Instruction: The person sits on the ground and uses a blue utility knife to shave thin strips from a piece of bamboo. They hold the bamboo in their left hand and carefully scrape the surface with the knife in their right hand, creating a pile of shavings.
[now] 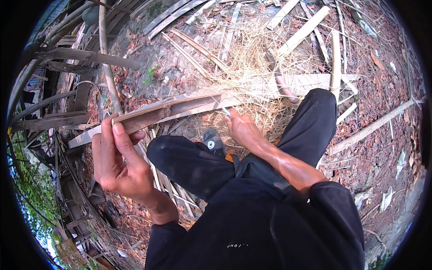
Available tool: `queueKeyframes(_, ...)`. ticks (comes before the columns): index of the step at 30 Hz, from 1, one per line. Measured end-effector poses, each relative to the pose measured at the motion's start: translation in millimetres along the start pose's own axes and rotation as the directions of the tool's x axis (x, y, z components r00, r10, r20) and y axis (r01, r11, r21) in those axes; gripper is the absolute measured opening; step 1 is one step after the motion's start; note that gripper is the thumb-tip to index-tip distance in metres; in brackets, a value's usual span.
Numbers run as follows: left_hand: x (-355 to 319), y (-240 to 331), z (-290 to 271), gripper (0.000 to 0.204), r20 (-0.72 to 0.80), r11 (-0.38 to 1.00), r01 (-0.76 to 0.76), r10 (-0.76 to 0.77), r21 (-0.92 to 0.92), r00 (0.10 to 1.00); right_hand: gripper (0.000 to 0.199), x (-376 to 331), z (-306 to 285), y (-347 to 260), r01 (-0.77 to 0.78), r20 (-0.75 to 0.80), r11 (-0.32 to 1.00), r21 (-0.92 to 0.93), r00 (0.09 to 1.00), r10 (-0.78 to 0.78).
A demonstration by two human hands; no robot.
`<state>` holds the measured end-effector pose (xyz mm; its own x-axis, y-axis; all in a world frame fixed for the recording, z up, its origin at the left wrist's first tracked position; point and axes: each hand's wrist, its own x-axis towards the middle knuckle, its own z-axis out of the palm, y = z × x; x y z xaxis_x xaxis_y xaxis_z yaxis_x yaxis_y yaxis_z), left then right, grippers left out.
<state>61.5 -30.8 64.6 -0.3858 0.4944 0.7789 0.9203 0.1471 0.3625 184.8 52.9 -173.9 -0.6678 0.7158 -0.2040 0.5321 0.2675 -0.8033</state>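
Black shirt (256,211) with pale lettering (237,245) filled the lower frame; split bamboo (150,116) lay left of centre.
Left hand (126,168): grip nearly closed, pinching the bamboo's left end. Right hand (244,129): grip closed round a slim teal tool (227,114), apparently bladed. If the bamboo twisted, the tool could skid and cut a hand. Beyond, one shoe (217,137) bore a star badge (211,144); shavings (252,58) lay upper centre.

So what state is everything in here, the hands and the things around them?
Left hand: pinching the strip at one end.
Right hand: closed on the small tool.
Strip: split, hollow side showing.
Small tool: held, mostly hidden by the hand.
Shavings: loose, scattered.
Plank: partly covered by shavings.
Machete: lying loose, unheld.
Shoe: partly hidden.
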Motion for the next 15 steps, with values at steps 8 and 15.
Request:
queueKeyframes(8,-7.9,4.3,28.8,0.018,-0.015,1.0,0.014,-0.013,0.025,1.0,0.037,46.5,33.2,31.5,0.131,-0.146,0.991,-0.02,0.98,-0.132)
queueKeyframes(15,-13.1,-12.5,31.4,0.019,-0.022,0.995,0.061,-0.06,0.074,0.998,0.034,28.5,-25.9,-48.3,0.068,-0.028,0.97,0.235,0.998,-0.063)
